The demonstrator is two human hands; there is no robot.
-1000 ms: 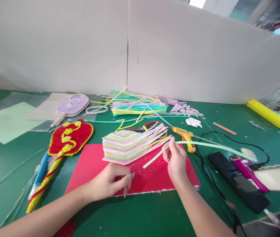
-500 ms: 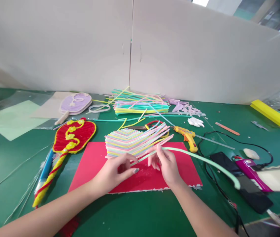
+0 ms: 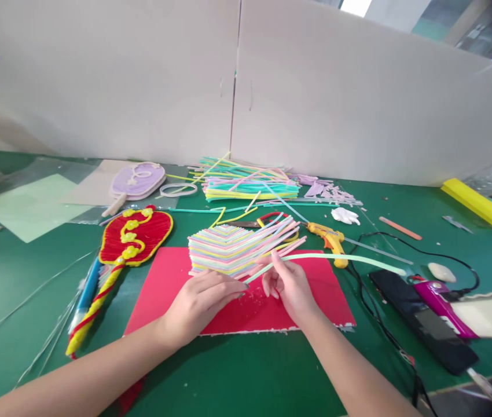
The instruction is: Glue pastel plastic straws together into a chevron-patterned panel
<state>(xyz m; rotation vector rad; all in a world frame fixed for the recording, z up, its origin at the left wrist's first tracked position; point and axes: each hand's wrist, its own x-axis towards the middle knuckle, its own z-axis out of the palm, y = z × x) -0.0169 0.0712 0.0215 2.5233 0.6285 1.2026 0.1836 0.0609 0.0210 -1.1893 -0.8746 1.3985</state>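
A pale green pipe cleaner [image 3: 345, 258] runs between my hands and sticks out far to the right. My right hand [image 3: 292, 289] pinches it between thumb and finger. My left hand [image 3: 206, 301] is closed on its left end, the fingertips hiding that end. Just beyond my hands lies a panel of pastel pipe cleaners [image 3: 228, 246] set side by side in a chevron pattern, its loose ends fanning to the upper right. Beneath the panel and my hands is a red board [image 3: 163, 289] with a ragged white front edge.
A yellow glue gun [image 3: 330, 238] and scissors [image 3: 246, 224] lie behind the board. Behind them is a pile of pipe cleaners [image 3: 250, 188]. On the left are a red and yellow fan [image 3: 135, 237] and a lilac fan [image 3: 137, 182]. A black phone-like object [image 3: 423, 321] and cables lie right.
The pipe cleaner's free right end has swung up and away, now straighter. My left fingers have closed together over its left end. The view has shifted slightly.
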